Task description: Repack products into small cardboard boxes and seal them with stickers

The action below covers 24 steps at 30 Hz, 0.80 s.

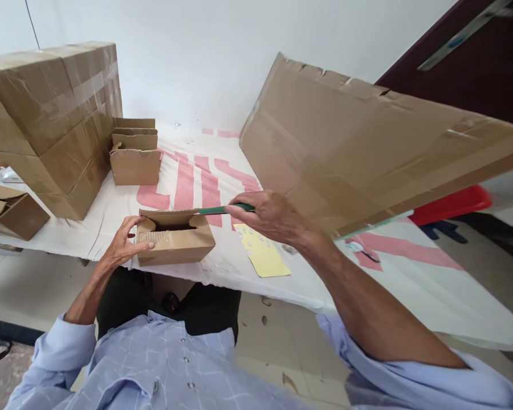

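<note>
A small brown cardboard box (183,247) lies near the table's front edge, its dark inside showing below a raised rear flap. My left hand (125,244) grips the box's left end, thumb over the front top edge and fingers at the back corner. Closed around a slim green tool (216,210), my right hand (270,217) is above the table, right of the box. The tool's thin tip points left and reaches the right end of the raised flap. A yellow sheet (267,256) with small pale pieces on it lies below my right hand.
Taped cartons (64,114) are stacked at the back left, beside upright open boxes (135,165). Another box (15,213) sits at far left. A large cardboard carton (346,148) leans at the right, with a red tray (457,204) behind it. White cloth (393,290) covers the table.
</note>
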Tool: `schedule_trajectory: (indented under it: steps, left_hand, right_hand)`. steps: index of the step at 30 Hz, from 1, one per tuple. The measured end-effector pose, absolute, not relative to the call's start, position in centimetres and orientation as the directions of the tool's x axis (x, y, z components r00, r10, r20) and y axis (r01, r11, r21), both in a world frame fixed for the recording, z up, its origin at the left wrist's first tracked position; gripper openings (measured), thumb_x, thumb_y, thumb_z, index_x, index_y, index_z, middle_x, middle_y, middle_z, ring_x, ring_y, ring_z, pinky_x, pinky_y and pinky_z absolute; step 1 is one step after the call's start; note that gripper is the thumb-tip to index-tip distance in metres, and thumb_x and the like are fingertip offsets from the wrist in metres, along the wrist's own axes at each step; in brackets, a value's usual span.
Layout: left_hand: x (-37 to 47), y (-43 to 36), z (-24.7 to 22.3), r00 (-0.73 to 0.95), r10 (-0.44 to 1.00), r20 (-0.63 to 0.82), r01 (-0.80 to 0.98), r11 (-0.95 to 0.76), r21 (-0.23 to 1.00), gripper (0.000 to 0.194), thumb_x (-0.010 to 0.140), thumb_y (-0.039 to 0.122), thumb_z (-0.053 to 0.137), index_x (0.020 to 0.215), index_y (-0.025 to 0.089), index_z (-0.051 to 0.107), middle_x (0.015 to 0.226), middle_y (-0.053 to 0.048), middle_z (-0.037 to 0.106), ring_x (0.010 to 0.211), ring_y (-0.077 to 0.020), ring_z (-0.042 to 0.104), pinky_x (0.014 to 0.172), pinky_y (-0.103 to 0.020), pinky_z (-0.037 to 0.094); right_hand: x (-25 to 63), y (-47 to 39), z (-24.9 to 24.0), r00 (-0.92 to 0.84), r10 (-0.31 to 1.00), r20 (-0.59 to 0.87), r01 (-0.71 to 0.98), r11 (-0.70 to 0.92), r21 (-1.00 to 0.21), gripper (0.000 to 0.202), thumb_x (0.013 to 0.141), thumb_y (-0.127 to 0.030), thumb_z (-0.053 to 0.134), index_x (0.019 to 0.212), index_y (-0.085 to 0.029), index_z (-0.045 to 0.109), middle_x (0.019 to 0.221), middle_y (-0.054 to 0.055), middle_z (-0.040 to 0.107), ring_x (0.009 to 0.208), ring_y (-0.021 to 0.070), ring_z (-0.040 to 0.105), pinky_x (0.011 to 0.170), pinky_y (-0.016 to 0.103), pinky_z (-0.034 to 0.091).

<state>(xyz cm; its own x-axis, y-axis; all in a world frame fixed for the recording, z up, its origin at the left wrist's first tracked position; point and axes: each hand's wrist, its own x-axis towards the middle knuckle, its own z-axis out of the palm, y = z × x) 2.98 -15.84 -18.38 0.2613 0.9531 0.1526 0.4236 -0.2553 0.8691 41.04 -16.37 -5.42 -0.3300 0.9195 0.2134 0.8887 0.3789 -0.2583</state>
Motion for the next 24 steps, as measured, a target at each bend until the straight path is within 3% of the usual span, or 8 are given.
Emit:
schedule_trajectory:
  steps: [3, 6, 10, 13, 18, 21, 24]
  left_hand:
    - [3.0, -15.7, -18.0, 0.276, 0.949, 0.152, 0.432, -0.264, 0.862, 0.075, 0.077, 0.061, 0.085, 0.142, 0.03, 0.064, 0.155, -0.01, 0.057, 0.146, -0.0381, 0.057, 0.108, -0.05, 0.057]
    - [3.0, -15.4, -17.7, 0.288, 0.947, 0.139, 0.441, -0.26, 0.859, 0.079, 0.076, 0.062, 0.086, 0.145, 0.031, 0.062, 0.159, -0.011, 0.055, 0.149, -0.0391, 0.054, 0.108, -0.052, 0.057]
    - [3.0, -15.1, -17.3, 0.299, 0.947, 0.12, 0.45, -0.251, 0.857, 0.082, 0.076, 0.065, 0.086, 0.147, 0.031, 0.062, 0.16, -0.012, 0.055, 0.148, -0.0403, 0.055, 0.107, -0.054, 0.056]
    - [2.9, -14.9, -17.1, 0.318, 0.941, 0.113, 0.454, -0.256, 0.853, 0.087, 0.076, 0.066, 0.086, 0.151, 0.032, 0.06, 0.16, -0.013, 0.054, 0.147, -0.0407, 0.055, 0.108, -0.054, 0.056]
    - [2.6, -14.5, -16.8, 0.33, 0.941, 0.082, 0.434, -0.228, 0.872, 0.093, 0.077, 0.067, 0.086, 0.158, 0.032, 0.055, 0.165, -0.015, 0.052, 0.151, -0.0428, 0.052, 0.11, -0.056, 0.055]
    - [2.5, -14.3, -16.5, 0.335, 0.94, 0.058, 0.38, -0.192, 0.905, 0.088, 0.083, 0.071, 0.08, 0.156, 0.028, 0.057, 0.165, -0.016, 0.053, 0.152, -0.0433, 0.052, 0.111, -0.055, 0.056]
    - [2.5, -14.3, -16.3, 0.335, 0.941, 0.049, 0.346, -0.171, 0.922, 0.086, 0.086, 0.074, 0.075, 0.156, 0.027, 0.057, 0.167, -0.017, 0.052, 0.153, -0.043, 0.051, 0.112, -0.054, 0.056]
  right_hand:
    - [43.7, -17.0, -9.1, -0.139, 0.949, 0.285, 0.832, 0.268, -0.486, 0.04, 0.101, -0.052, 0.051, 0.088, -0.021, 0.073, 0.076, 0.005, 0.072, 0.066, 0.0192, 0.058, 0.064, 0.032, 0.039]
    - [44.4, -18.1, -15.5, 0.053, 0.962, 0.267, 0.773, 0.13, -0.621, 0.039, 0.096, -0.058, 0.051, 0.092, -0.023, 0.067, 0.08, 0.006, 0.071, 0.07, 0.0214, 0.06, 0.064, 0.032, 0.042]
    - [42.6, -19.9, -24.5, 0.194, 0.966, 0.173, 0.733, -0.026, -0.68, 0.034, 0.088, -0.059, 0.051, 0.092, -0.026, 0.056, 0.084, 0.007, 0.072, 0.075, 0.0264, 0.066, 0.068, 0.036, 0.05]
    - [41.4, -20.5, -27.6, 0.21, 0.966, 0.151, 0.736, -0.054, -0.675, 0.03, 0.09, -0.056, 0.051, 0.091, -0.027, 0.056, 0.087, 0.009, 0.073, 0.08, 0.0285, 0.067, 0.073, 0.04, 0.054]
    - [40.2, -18.8, -23.8, 0.139, 0.917, 0.373, 0.703, 0.174, -0.69, 0.033, 0.102, -0.046, 0.047, 0.104, -0.022, 0.069, 0.112, 0.017, 0.074, 0.109, 0.0331, 0.069, 0.091, 0.048, 0.059]
    - [38.0, -17.6, -19.3, -0.096, 0.876, 0.473, 0.69, 0.401, -0.603, 0.031, 0.107, -0.041, 0.052, 0.119, -0.022, 0.074, 0.127, 0.016, 0.074, 0.124, 0.0327, 0.065, 0.108, 0.052, 0.055]
    - [35.0, -16.9, -16.1, -0.377, 0.844, 0.382, 0.675, 0.533, -0.51, 0.025, 0.102, -0.034, 0.067, 0.121, -0.021, 0.076, 0.124, 0.014, 0.076, 0.122, 0.0319, 0.067, 0.11, 0.052, 0.053]
